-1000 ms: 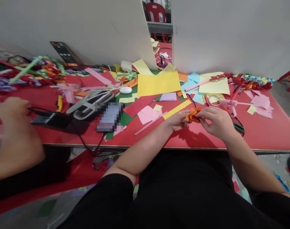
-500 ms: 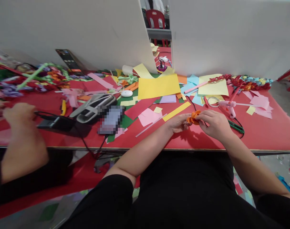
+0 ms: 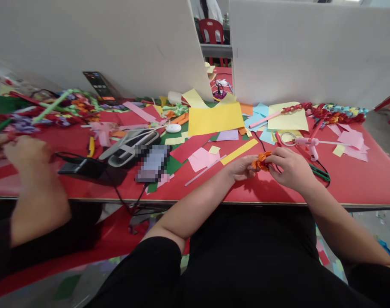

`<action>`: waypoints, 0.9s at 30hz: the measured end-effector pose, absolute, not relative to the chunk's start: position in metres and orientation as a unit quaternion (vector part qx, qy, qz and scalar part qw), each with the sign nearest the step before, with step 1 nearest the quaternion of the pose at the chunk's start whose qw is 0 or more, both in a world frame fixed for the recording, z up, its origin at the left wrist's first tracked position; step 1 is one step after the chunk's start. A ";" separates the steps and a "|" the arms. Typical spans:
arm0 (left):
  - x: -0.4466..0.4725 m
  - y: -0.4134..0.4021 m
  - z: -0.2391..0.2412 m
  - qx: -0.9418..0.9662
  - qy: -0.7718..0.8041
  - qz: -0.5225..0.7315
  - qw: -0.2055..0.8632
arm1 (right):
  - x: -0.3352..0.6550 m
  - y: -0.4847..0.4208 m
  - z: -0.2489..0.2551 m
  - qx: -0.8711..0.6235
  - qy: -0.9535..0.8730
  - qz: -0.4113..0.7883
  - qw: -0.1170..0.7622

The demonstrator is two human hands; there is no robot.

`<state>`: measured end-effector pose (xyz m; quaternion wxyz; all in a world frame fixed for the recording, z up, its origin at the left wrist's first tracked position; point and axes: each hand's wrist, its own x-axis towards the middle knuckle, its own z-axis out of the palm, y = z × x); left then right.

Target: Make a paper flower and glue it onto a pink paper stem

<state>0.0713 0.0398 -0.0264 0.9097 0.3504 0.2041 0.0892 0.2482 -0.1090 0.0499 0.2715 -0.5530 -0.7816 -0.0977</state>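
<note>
Both of my hands meet over the red table [image 3: 349, 184] near its front edge. Between them is a small orange folded paper piece [image 3: 260, 161]. My left hand [image 3: 242, 167] pinches it from the left, fingers curled. From the right my right hand [image 3: 289, 167] closes its fingertips on the same piece. A yellow paper strip [image 3: 239, 151] lies just behind my left hand, and a pink glue gun [image 3: 307, 142] with scissors [image 3: 286, 137] lies behind my right hand.
Coloured paper sheets and scraps cover the table's middle, including a large yellow sheet [image 3: 216, 118]. A phone [image 3: 153, 162], a grey case [image 3: 131, 145] and black cables sit to the left. Another person's hand [image 3: 25, 154] works at far left. White partition boards [image 3: 304, 51] stand behind.
My hands have kept working the orange paper piece in nearly the same spot, the fingers shifting slightly. The view has tilted a little. The other person's hand at left has moved slightly.
</note>
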 end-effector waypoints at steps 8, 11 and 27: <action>0.071 0.036 -0.021 0.330 0.218 0.089 0.914 | 0.247 -0.109 0.050 -0.554 -0.781 -0.119 0.261; 0.070 0.037 -0.022 0.323 0.221 0.086 0.916 | 0.247 -0.110 0.050 -0.556 -0.781 -0.121 0.258; 0.076 0.037 -0.033 0.334 0.214 0.127 0.909 | 0.272 -0.139 0.037 -0.576 -0.654 -0.006 0.490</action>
